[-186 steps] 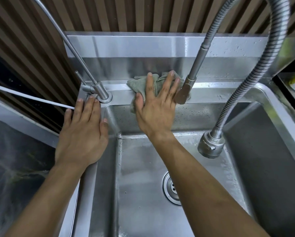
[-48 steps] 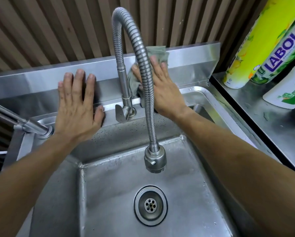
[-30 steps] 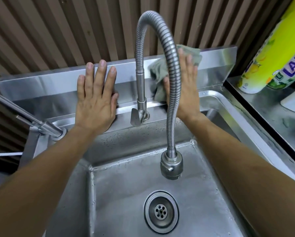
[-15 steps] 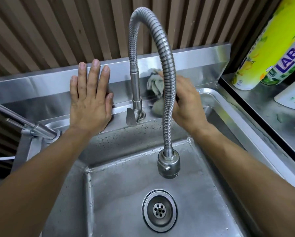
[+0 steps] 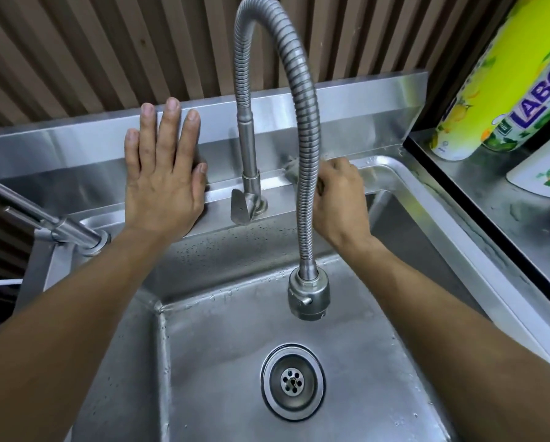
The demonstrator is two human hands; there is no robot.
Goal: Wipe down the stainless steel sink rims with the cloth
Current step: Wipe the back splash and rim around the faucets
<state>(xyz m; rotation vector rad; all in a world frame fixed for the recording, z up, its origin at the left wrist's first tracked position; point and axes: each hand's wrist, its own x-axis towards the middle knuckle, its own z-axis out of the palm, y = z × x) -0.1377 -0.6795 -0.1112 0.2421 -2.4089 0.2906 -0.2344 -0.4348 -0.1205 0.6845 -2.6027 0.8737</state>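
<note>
A person leans over a steel sink, left hand (image 5: 162, 173) pressed flat, fingers straight, on the back rim (image 5: 222, 194) left of the tall coiled faucet (image 5: 302, 154), seemingly as a brace. The right hand (image 5: 337, 199), just right of the faucet, curls its fingers around the grey cloth (image 5: 291, 167), bunching it low on the rim, likely to scrub there. Half a second ago the cloth stood higher against the backsplash (image 5: 363, 116).

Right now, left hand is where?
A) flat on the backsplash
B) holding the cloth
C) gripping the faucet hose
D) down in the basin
A: the left hand lies with straight fingers flat against the steel backsplash, left of the faucet, while the right hand bunches the cloth on the rear rim.
</note>
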